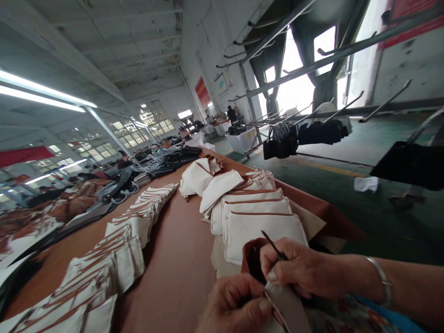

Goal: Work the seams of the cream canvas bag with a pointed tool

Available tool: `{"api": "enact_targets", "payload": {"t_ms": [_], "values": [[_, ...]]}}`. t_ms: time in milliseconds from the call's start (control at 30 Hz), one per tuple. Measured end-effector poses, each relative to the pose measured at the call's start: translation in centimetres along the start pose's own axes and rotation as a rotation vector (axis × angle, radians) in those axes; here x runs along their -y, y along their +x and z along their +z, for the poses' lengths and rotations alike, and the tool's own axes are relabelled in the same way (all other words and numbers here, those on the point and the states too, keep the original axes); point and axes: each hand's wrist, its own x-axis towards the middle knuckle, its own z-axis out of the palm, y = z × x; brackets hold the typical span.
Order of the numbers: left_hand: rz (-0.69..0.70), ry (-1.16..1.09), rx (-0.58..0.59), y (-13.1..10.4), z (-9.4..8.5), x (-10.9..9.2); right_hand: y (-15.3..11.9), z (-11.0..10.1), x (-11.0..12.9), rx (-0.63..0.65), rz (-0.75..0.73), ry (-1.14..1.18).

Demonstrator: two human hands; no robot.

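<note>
At the lower middle, my left hand point(237, 303) pinches the edge of a pale pouch point(286, 300) with a brown trim line. My right hand point(305, 266) is closed over the pouch's upper end. A thin dark pointed tool point(269, 240) sticks out of its fist, tip toward the upper left; its exact kind cannot be made out. A brown flap point(251, 259) shows behind the right fingers. Just beyond my hands stands a row of white pouches point(263, 233) with brown top edges, leaning on each other.
A brown-covered table point(166, 282) runs away from me. Another long row of white pouches point(118, 259) lies on the left. Dark straps and bags point(173, 159) are heaped at the far end. To the right is a metal rack point(312, 111) with hooks and hanging black bags point(319, 132).
</note>
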Motion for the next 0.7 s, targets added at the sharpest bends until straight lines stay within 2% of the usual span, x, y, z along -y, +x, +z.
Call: {"api": "enact_targets", "payload": {"t_ms": [167, 267, 400, 467, 533, 633, 700], "values": [[0.060, 0.374, -0.161, 0.4, 0.6, -0.5, 0.1, 0.0, 0.9, -0.038, -0.116, -0.184], [0.090, 0.513, -0.200, 0.2, 1.0, -0.8, 0.3, -0.1, 0.5, -0.015, -0.030, -0.235], [0.146, 0.536, -0.243, -0.5, 0.9, -0.7, 0.4, -0.2, -0.2, 0.043, 0.131, -0.165], [0.269, 0.544, -0.239, -1.0, 0.5, -0.6, 0.4, 0.0, -0.2, 0.000, 0.224, -0.126], [0.451, 0.673, -0.267, -1.3, 0.2, -0.5, 0.4, 0.1, -0.1, -0.075, 0.278, -0.074], [0.813, 1.039, -0.429, -1.5, 0.1, -0.2, 0.4, 0.3, 0.0, -0.127, 0.287, -0.027], [0.999, 1.276, -0.562, -1.3, 0.3, -0.1, 0.4, 0.4, 0.1, -0.127, 0.275, -0.008]]}}
